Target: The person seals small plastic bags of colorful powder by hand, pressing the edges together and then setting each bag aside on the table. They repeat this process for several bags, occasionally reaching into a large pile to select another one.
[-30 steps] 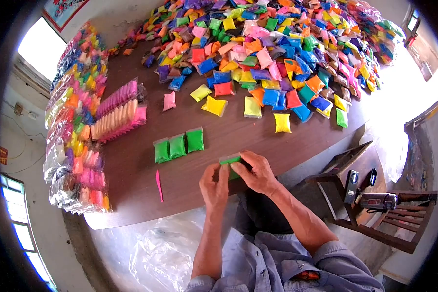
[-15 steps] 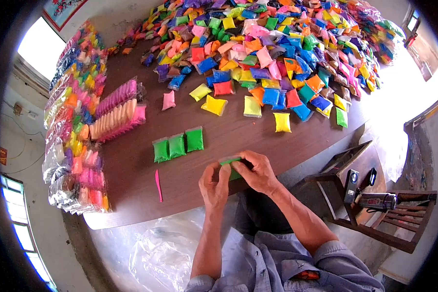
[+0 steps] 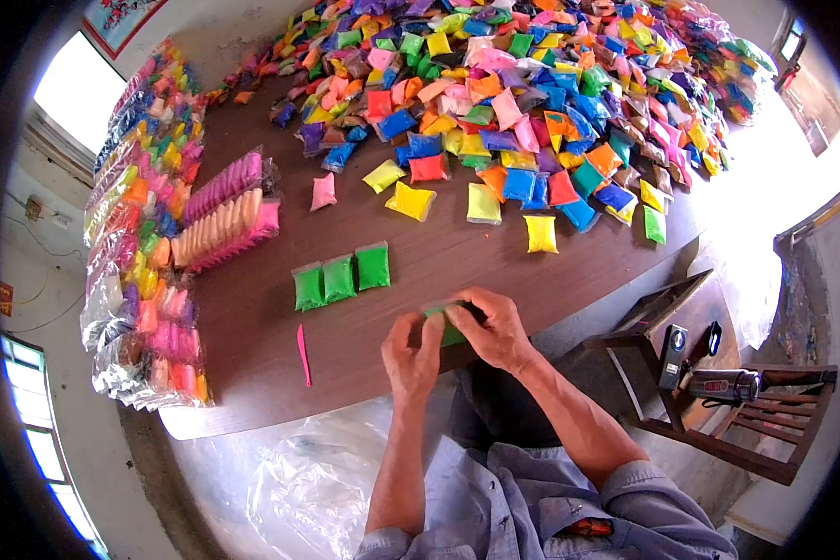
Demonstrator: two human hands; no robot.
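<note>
Between my hands, at the table's near edge, is a small green packet (image 3: 452, 333), partly covered by my fingers. My left hand (image 3: 411, 353) pinches its left side with thumb and fingers. From the right, my right hand (image 3: 491, 329) grips its upper part, thumb bent over it. Three filled green packets (image 3: 339, 279) stand side by side on the table, ahead and left of my hands. Nearer the left lies a thin pink plastic tool (image 3: 304, 356), knife-like in shape.
A big heap of colourful packets (image 3: 532, 103) covers the far side of the brown table (image 3: 252, 327). Stacked rows of bagged packets (image 3: 149, 252) line the left edge, beside purple and peach rows (image 3: 222, 224). At right, a wooden chair (image 3: 765, 420) holds a flask (image 3: 724, 385).
My right fingers have shifted slightly on the green packet, and its upper edge has tilted a little. Nothing else has visibly moved.
</note>
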